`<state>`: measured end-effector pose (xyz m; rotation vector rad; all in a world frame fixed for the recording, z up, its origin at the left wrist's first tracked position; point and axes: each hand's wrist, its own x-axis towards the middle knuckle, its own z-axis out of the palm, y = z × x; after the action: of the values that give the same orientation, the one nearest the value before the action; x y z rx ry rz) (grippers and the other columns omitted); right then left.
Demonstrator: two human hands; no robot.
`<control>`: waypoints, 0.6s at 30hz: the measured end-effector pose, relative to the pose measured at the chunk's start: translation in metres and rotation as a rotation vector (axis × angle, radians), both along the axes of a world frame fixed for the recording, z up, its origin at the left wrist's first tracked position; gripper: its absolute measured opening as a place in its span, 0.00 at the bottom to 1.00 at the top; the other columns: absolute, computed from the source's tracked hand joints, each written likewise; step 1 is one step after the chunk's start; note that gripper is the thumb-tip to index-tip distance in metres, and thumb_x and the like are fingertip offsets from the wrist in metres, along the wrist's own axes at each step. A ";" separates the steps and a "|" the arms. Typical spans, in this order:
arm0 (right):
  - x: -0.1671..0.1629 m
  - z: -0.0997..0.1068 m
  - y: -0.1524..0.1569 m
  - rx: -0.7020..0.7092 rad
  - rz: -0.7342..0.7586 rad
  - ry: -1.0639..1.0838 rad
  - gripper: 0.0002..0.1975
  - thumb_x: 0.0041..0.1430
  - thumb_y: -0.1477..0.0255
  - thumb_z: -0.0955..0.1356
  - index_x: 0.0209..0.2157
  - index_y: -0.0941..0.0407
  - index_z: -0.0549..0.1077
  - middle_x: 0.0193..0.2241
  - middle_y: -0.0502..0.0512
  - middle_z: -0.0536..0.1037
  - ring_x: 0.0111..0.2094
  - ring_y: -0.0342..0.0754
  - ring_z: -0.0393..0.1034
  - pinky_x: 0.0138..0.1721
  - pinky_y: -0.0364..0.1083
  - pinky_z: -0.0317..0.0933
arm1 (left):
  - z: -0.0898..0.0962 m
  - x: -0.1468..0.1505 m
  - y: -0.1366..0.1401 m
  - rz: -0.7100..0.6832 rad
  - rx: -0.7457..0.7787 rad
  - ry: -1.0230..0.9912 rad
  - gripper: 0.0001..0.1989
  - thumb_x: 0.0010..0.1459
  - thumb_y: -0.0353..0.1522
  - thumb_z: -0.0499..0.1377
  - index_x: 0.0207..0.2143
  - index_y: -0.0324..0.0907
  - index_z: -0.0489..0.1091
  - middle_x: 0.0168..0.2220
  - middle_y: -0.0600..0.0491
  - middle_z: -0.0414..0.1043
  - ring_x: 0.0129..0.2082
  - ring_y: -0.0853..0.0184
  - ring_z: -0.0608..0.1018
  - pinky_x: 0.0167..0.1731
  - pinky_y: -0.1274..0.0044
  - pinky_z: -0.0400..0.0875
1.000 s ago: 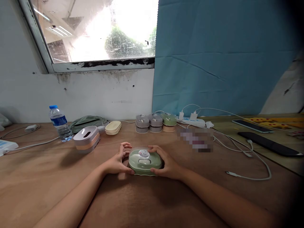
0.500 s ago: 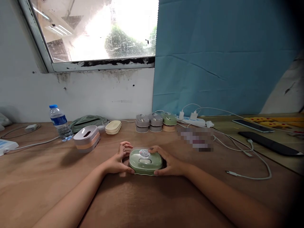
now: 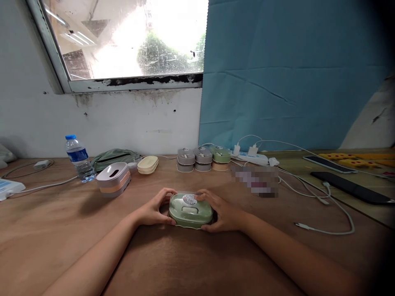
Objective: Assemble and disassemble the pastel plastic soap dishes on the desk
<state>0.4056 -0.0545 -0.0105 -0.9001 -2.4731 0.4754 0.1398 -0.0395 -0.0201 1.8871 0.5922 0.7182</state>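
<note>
A rounded green lidded box (image 3: 190, 217) lies on the table in front of me, with a glossy see-through cover, a round sticker and a pale oblong slot on top. My left hand (image 3: 156, 209) is curled round its left side, thumb at the front corner and fingers at the back edge. On the opposite side my right hand (image 3: 224, 211) grips it, thumb at the front right corner and index finger on top beside the sticker. Both hands' inner fingers are partly hidden by the box.
Behind stand stacked grey boxes (image 3: 185, 159) and a green box on an orange one (image 3: 220, 158). To the left are a white-and-orange box (image 3: 113, 179), cream trays (image 3: 147, 165), a water bottle (image 3: 80, 160) and a green pouch (image 3: 115, 158). Cables (image 3: 336, 232) and phones (image 3: 352, 187) lie right.
My left fingers have come down and closed in on the back left edge of the green box. My right hand has stayed on it. The view has shifted slightly.
</note>
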 end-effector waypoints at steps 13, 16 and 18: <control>-0.003 -0.004 -0.001 0.072 -0.032 0.011 0.35 0.35 0.63 0.71 0.48 0.53 0.60 0.49 0.59 0.60 0.47 0.55 0.60 0.47 0.51 0.57 | 0.006 0.002 -0.004 -0.014 -0.020 -0.008 0.35 0.38 0.26 0.65 0.48 0.45 0.53 0.48 0.47 0.60 0.50 0.62 0.64 0.49 0.68 0.57; -0.004 -0.004 -0.002 0.078 -0.038 -0.003 0.34 0.35 0.64 0.71 0.48 0.53 0.59 0.49 0.59 0.60 0.47 0.55 0.60 0.46 0.50 0.57 | 0.005 0.002 -0.003 -0.013 -0.018 -0.015 0.34 0.38 0.26 0.65 0.48 0.45 0.53 0.46 0.47 0.61 0.49 0.63 0.65 0.48 0.68 0.58; -0.005 -0.003 -0.004 0.068 -0.044 -0.017 0.34 0.36 0.65 0.71 0.48 0.54 0.59 0.49 0.60 0.59 0.47 0.55 0.60 0.46 0.50 0.58 | 0.004 0.002 -0.002 -0.011 -0.016 -0.016 0.34 0.38 0.26 0.65 0.47 0.45 0.53 0.45 0.48 0.62 0.48 0.63 0.65 0.48 0.68 0.58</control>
<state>0.4004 -0.0580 -0.0139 -0.9325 -2.4634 0.3685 0.1415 -0.0417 -0.0166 1.8668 0.5760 0.7188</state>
